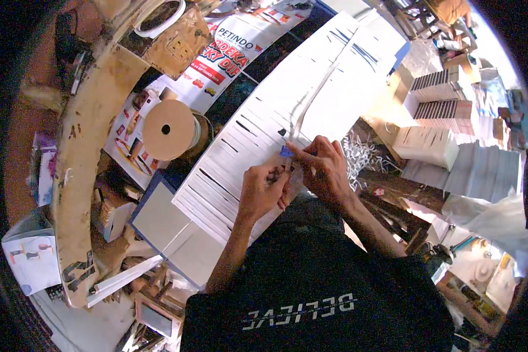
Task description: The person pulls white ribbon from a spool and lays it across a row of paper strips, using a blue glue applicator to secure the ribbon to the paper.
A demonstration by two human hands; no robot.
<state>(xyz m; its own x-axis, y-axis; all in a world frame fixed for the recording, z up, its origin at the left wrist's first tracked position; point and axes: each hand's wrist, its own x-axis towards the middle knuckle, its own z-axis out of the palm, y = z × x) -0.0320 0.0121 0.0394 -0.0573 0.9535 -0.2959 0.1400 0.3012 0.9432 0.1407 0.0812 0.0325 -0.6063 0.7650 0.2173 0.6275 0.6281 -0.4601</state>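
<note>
A long row of white paper blocks (229, 155) lies in front of me, with dark gaps between the blocks. Along its top runs a thin pale strap (317, 94), loosely curved, down to my hands. My right hand (324, 167) is closed, its fingertips at a small blue piece (286, 151) beside the strap's near end. Just left of it and lower, my left hand (263, 190) is curled over the row's surface. Its fingers are bent together, and what they hold is hidden. A small black spot (281, 132) shows on the paper above the blue piece.
On the left stands a cardboard-sided spool (169, 130), over a printed banner (223, 53). A wooden beam (79, 164) curves down the far left. White paper shreds (364, 158) lie right of the row, with stacked paper blocks (446, 117) beyond.
</note>
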